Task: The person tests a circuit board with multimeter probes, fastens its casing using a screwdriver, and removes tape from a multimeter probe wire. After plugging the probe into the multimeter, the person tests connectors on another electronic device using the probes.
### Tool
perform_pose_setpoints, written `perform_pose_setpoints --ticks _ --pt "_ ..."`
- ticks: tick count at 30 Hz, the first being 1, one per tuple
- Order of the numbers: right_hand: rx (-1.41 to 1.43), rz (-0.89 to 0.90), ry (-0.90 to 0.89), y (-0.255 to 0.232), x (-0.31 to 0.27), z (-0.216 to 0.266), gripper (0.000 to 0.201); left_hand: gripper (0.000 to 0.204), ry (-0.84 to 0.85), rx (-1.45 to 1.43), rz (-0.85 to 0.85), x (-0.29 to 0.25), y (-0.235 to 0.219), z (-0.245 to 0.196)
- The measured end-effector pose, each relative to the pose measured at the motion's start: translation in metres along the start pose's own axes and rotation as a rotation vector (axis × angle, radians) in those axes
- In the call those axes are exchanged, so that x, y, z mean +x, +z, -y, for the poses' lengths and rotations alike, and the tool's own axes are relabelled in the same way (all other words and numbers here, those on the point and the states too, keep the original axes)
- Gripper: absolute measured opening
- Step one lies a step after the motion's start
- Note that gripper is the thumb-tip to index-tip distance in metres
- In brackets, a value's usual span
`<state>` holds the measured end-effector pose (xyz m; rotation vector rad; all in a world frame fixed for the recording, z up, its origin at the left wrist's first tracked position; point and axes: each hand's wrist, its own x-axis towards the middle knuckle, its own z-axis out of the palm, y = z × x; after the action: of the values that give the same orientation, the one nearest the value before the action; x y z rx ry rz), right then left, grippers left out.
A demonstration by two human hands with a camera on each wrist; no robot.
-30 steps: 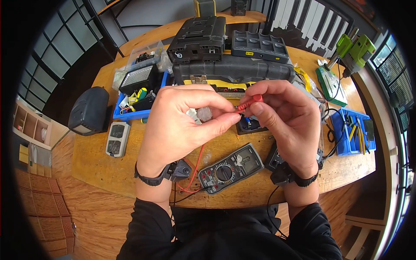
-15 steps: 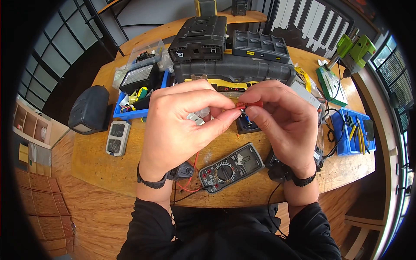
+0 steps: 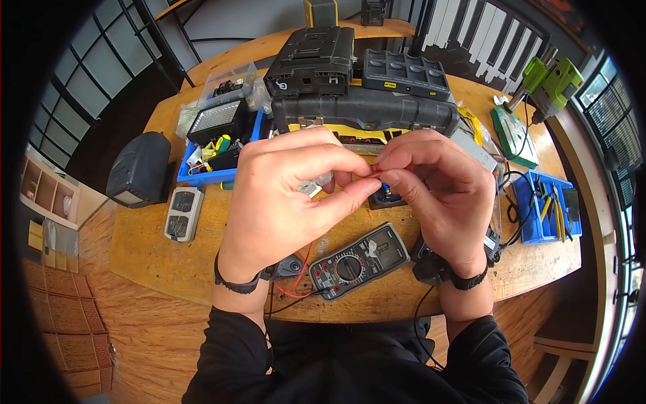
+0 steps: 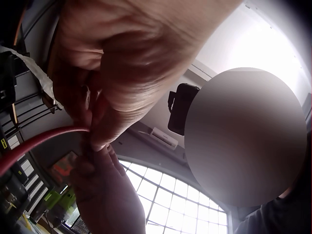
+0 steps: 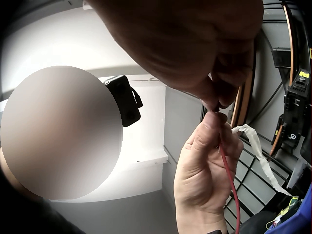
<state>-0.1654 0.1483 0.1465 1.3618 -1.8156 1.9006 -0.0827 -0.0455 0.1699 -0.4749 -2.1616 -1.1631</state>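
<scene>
Both hands meet above the bench. My left hand (image 3: 286, 195) pinches a red test lead (image 5: 230, 175) between thumb and forefinger, and its cable hangs down from there. My right hand (image 3: 447, 195) pinches the end of the same lead, fingertip to fingertip with the left; the red plug is mostly hidden behind its fingers. A crumpled whitish strip (image 5: 256, 146) trails from behind the left hand's fingers. Below the hands lies a multimeter (image 3: 360, 262), with red and black leads at its lower left. A small black holder (image 3: 389, 196) with a blue part sits just behind the fingertips.
Black cases (image 3: 363, 108) fill the back of the wooden bench (image 3: 155, 262). Left stand a blue bin (image 3: 208, 176) with tools, a grey two-window box (image 3: 183, 214) and a dark speaker-like box (image 3: 139, 172). Right are another blue bin (image 3: 538, 225) and a green drill (image 3: 555, 84).
The right fingers have closed over the red plug, which showed plainly a second ago. The left hand has shifted slightly right, and the round greyish piece in it is now largely hidden.
</scene>
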Motion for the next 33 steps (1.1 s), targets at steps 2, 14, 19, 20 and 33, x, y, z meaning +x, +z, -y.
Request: perform_pose_setpoints --ticks 2,14,19,20,33 --pt "0.033 0.010 0.029 0.000 0.000 0.001 0.013 0.017 -0.014 0.012 0.017 0.000 -0.002 -0.001" --pt "-0.126 0.078 -0.054 -0.007 0.005 0.001 0.014 0.019 0.044 0.066 0.069 -0.001 -0.006 0.002" --pt "-0.161 0.079 -0.143 -0.008 0.006 0.002 0.015 0.019 0.058 0.047 0.066 -0.001 -0.007 0.001" --pt "-0.152 0.078 -0.134 -0.008 0.006 0.002 0.015 0.019 0.051 0.037 0.068 -0.001 -0.007 0.000" --pt "-0.022 0.086 -0.049 -0.011 0.003 0.001 0.014 0.057 -0.225 -0.657 0.134 0.004 -0.028 0.018"
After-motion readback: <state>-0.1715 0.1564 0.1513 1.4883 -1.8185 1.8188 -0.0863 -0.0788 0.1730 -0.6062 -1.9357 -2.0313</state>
